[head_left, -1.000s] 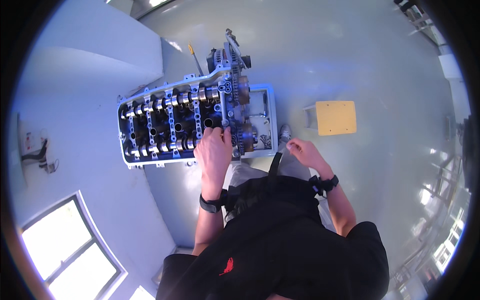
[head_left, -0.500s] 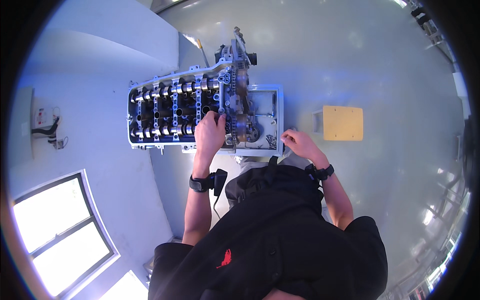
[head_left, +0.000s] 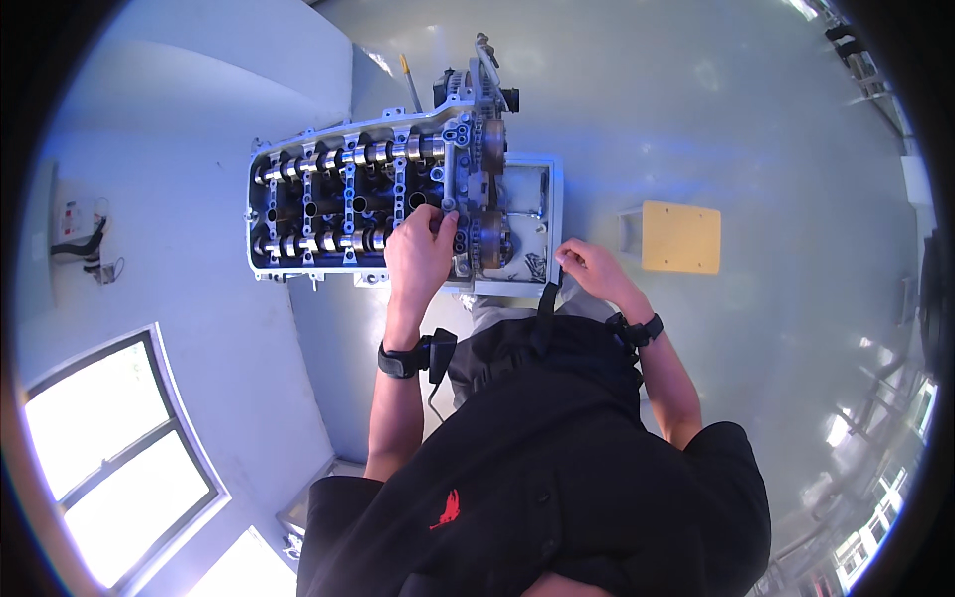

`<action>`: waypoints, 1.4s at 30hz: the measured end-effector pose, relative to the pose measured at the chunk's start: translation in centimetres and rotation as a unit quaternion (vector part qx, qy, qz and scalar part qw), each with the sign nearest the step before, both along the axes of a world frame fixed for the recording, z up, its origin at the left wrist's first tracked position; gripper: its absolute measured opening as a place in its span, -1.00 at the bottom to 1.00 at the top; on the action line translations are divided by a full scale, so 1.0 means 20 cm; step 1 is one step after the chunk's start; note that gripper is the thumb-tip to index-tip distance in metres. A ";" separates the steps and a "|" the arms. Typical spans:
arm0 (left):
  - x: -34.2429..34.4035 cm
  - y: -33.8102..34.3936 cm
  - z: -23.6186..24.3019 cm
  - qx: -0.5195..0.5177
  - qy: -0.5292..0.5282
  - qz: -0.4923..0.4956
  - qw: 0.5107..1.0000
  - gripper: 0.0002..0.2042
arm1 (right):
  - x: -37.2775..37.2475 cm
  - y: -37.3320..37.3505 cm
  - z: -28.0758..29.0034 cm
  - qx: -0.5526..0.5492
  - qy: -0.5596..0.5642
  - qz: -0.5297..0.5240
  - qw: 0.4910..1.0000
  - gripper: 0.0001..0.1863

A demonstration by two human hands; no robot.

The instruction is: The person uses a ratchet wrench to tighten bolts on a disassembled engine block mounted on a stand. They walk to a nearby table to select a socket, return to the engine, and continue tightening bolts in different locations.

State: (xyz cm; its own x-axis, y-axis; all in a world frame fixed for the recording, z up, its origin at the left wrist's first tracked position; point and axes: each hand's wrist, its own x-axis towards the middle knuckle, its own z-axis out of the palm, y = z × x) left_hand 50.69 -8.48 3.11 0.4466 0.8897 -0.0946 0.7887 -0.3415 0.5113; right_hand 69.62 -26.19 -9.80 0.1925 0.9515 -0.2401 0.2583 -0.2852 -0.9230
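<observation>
An aluminium engine cylinder head (head_left: 350,204) with exposed camshafts (head_left: 379,152) lies crosswise in front of me. Timing sprockets and chain (head_left: 489,237) sit at its right end. My left hand (head_left: 418,249) rests on its near right part, fingers curled and thumb bent inward; whatever they grip is hidden beneath them. Beside the right end, at the corner of a metal tray (head_left: 555,194) holding a tool and small metal parts, my right hand (head_left: 587,265) has its fingers bent together; what is in them, if anything, is too small to make out.
A wooden-topped stool (head_left: 680,237) stands on the floor to the right. A yellow-handled tool (head_left: 406,72) sticks up behind the engine. A wall (head_left: 169,249) with a window (head_left: 109,408) and a dark wall fitting (head_left: 80,249) is on the left.
My right hand has come left and up toward the tray's near corner. My left hand stays on the same part of the engine. The view has shifted a little.
</observation>
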 end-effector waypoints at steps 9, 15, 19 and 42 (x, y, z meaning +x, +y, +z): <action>0.02 0.01 0.04 0.006 -0.036 -0.016 0.999 -0.79 | 0.03 0.07 0.05 0.002 0.016 -0.011 1.000 -0.82; -0.01 0.03 0.02 -0.006 -0.062 -0.019 0.998 -0.77 | 0.06 0.06 0.06 -0.005 0.009 -0.032 0.999 -0.82; -0.02 0.04 0.05 -0.015 -0.062 -0.031 0.998 -0.78 | 0.07 0.08 0.07 -0.009 0.049 -0.053 0.997 -0.81; 0.12 0.01 0.12 0.032 0.159 0.012 0.987 -0.73 | 0.04 0.31 0.09 0.068 0.229 -0.131 0.962 -0.78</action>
